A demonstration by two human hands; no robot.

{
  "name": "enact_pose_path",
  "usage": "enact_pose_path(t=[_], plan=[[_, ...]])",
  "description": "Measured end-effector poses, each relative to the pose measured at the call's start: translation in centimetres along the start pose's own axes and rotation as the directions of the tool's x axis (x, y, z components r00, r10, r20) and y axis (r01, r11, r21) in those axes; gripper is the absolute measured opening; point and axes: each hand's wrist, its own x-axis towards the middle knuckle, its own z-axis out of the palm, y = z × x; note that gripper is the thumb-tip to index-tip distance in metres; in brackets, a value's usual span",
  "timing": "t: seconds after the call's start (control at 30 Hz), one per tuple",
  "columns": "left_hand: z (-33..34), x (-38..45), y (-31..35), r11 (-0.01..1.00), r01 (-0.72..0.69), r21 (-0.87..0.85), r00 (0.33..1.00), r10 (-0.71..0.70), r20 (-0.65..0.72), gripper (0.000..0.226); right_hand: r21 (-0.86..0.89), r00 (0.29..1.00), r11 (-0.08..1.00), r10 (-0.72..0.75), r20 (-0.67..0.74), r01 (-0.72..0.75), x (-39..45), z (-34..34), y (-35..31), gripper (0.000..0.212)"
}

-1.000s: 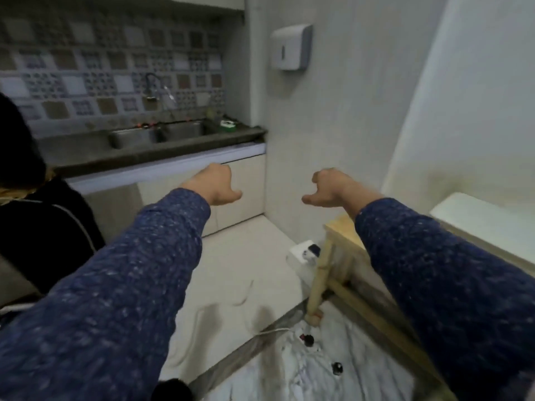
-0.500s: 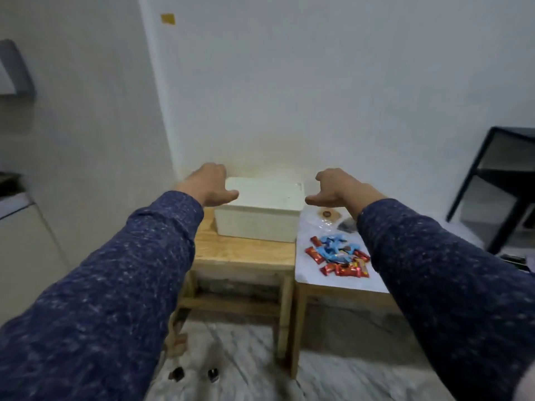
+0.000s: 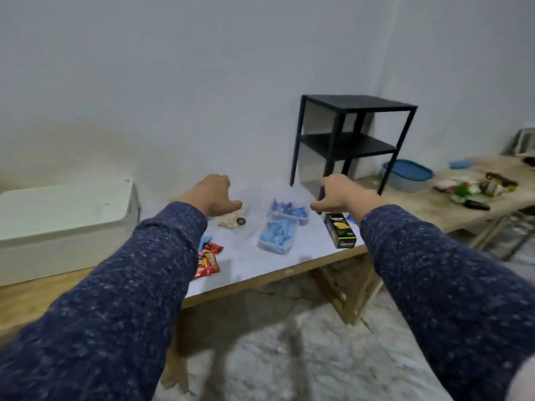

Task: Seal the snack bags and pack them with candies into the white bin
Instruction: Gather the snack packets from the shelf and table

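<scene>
2 clear tubs (image 3: 277,235) — blue candies (image 3: 276,231)

A black two-tier metal shelf unit (image 3: 351,140) stands on the table against the white wall. To its right, a blue-lidded plastic container (image 3: 406,175) rests on a bare wooden table (image 3: 451,211) beside blurred mixed clutter (image 3: 474,191)
</scene>
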Motion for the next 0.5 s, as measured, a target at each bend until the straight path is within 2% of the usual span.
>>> enact_pose_path(t=[0.17, 0.4, 0.5], plan=[[5.4, 7.1, 7.3, 0.991, -0.125, -0.051, 0.987, 0.129, 0.093, 0.065, 0.059, 0.989, 0.987, 0.147, 0.024, -0.148, 2.3, 2.4, 8.4, 0.066], [12.8, 16.1, 16.0, 0.942, -0.288, -0.175, 0.925, 0.320, 0.205, 0.062, 0.105, 0.943, 0.940, 0.315, 0.109, -0.326, 6.4, 6.2, 17.7, 0.046], [15.8, 19.1, 19.3, 0.916, -0.325, -0.236, 0.894, 0.379, 0.239, 0.064, 0.120, 0.920, 0.916, 0.367, 0.136, -0.383, 8.1, 8.4, 21.2, 0.060]])
